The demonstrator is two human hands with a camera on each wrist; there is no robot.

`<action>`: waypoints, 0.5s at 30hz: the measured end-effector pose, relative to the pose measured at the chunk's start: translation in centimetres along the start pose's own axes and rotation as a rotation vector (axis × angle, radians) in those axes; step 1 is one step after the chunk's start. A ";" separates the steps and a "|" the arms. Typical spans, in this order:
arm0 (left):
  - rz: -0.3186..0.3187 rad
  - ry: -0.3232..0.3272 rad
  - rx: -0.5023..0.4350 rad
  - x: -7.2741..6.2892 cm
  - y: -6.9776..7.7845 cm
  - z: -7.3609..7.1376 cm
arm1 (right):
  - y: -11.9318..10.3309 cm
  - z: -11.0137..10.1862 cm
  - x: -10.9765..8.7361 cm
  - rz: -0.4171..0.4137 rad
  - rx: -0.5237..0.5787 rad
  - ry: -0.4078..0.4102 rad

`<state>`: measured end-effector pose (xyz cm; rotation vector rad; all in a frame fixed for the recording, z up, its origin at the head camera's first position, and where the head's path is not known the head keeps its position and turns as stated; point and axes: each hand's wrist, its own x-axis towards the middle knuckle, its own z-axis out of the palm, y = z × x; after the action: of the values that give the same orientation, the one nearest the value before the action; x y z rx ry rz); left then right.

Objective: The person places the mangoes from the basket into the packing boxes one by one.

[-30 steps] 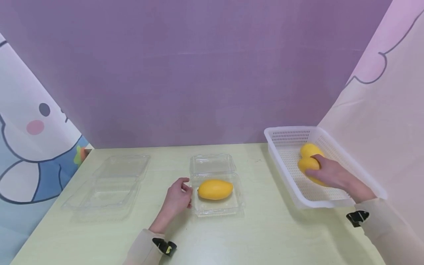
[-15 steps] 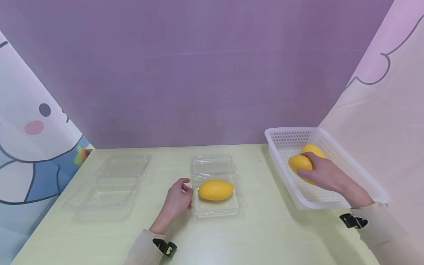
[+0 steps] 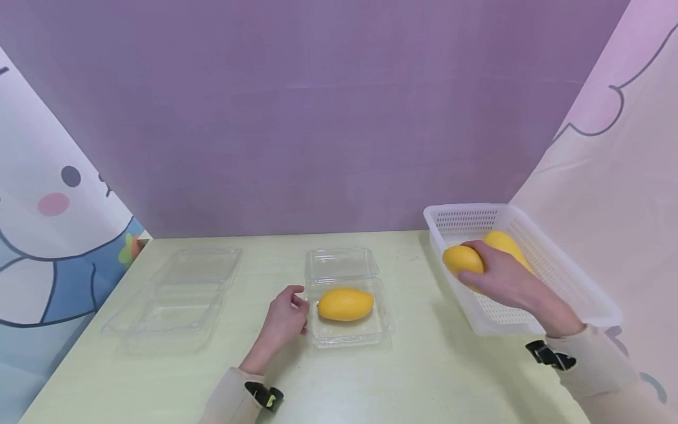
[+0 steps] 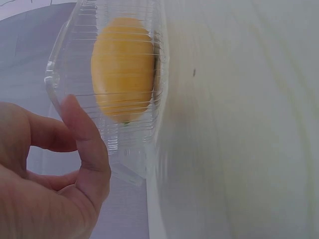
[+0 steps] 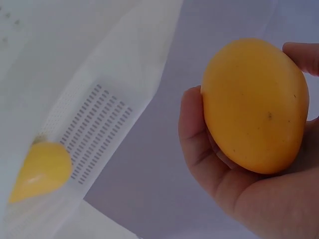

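Overall, a purple backdrop (image 3: 318, 118) stands behind a pale table (image 3: 413, 377). A white perforated basket (image 3: 466, 219) occupies the right side of the table. Open clear packaging (image 3: 182, 300) lies at the left; transparency prevents a count of its pieces. The clear container (image 3: 346, 340) sits at the middle, lid folded back toward the backdrop.

The right hand (image 3: 500, 274) is over the basket. Its thumb and fingers are spread to the width of the held fruit (image 3: 462, 259) and curved around it, gripping it from the sides. The held fruit, yellow and oval, is seen across the basket's left rim. The left hand (image 3: 286, 318) is at the left edge of the clear container: fingers bent, gaps between them, one digit tip against the rim. Whether they pinch the rim cannot be told.

The packed fruit (image 3: 345, 304) lies lengthwise, left to right, inside the container base. The basket fruit (image 3: 505, 242), also yellow, rests inside the basket, partly hidden by the right hand. A black fitting (image 3: 263, 396) is at the left wrist.
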<state>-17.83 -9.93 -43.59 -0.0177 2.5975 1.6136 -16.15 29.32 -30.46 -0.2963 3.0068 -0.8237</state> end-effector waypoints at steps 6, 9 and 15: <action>-0.003 0.001 0.008 0.0 0.0 -0.1 | -1.0 0.6 0.2 -0.011 -0.009 0.007; -0.003 0.003 0.010 0.1 -0.1 -0.2 | -1.5 1.0 0.4 -0.025 -0.013 0.010; -0.006 0.004 0.010 0.1 -0.2 -0.2 | -2.5 1.7 0.6 -0.040 0.015 0.014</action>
<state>-17.90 -10.24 -43.67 -0.0285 2.6055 1.5998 -16.22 26.23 -30.66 -0.3530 3.0151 -0.8547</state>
